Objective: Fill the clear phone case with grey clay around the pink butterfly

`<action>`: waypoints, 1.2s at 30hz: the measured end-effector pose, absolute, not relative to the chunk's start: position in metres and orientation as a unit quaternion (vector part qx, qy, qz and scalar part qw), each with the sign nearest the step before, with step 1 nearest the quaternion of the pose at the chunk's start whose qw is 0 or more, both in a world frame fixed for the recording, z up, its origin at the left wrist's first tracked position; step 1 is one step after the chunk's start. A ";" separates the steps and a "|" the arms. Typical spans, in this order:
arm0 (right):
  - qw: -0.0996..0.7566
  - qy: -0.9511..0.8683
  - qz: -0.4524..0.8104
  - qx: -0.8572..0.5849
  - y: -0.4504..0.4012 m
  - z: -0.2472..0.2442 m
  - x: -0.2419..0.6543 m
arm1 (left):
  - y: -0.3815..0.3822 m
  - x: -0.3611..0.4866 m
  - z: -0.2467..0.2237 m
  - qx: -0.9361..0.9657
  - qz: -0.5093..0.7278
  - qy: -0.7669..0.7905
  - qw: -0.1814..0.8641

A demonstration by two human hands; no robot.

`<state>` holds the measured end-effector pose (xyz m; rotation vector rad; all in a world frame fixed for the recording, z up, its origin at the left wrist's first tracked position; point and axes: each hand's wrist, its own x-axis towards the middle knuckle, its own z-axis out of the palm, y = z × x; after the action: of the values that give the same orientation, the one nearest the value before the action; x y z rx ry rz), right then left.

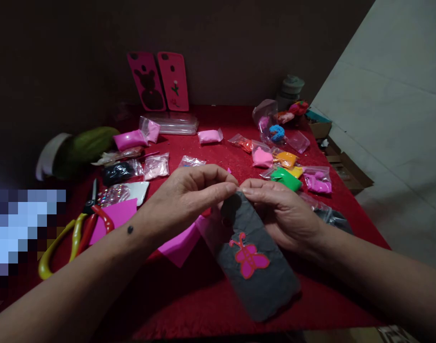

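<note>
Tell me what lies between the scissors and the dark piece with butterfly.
In the head view, pink sheet material lies between the scissors and the dark piece, showing on both sides of the left forearm.

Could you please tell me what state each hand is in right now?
Left hand: closed, fingertips together at the top of the grey panel; grip unclear.
Right hand: closed, holding the grey panel near its top.

No writing legible, it seems.

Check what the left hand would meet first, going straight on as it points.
Likely the right hand, its fingertips just ahead of the left hand; whether they touch is unclear.
</note>
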<state>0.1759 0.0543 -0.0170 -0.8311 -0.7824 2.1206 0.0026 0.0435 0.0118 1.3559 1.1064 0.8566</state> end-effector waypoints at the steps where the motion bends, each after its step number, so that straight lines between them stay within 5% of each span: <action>1: 0.359 -0.301 0.823 -0.322 0.054 -0.017 0.176 | 0.044 0.003 0.012 0.578 0.366 0.469 0.559; 26: 0.344 -0.308 0.826 -0.324 0.053 -0.021 0.175 | 0.043 0.009 0.011 0.630 0.327 0.508 0.488; 36: 0.354 -0.304 0.827 -0.313 0.055 -0.022 0.178 | 0.046 -0.004 0.008 0.585 0.319 0.463 0.584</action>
<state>0.1776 0.0549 -0.0221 -0.8101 -0.7848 2.1388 -0.0043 0.0462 0.0079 1.3653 1.0814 0.7450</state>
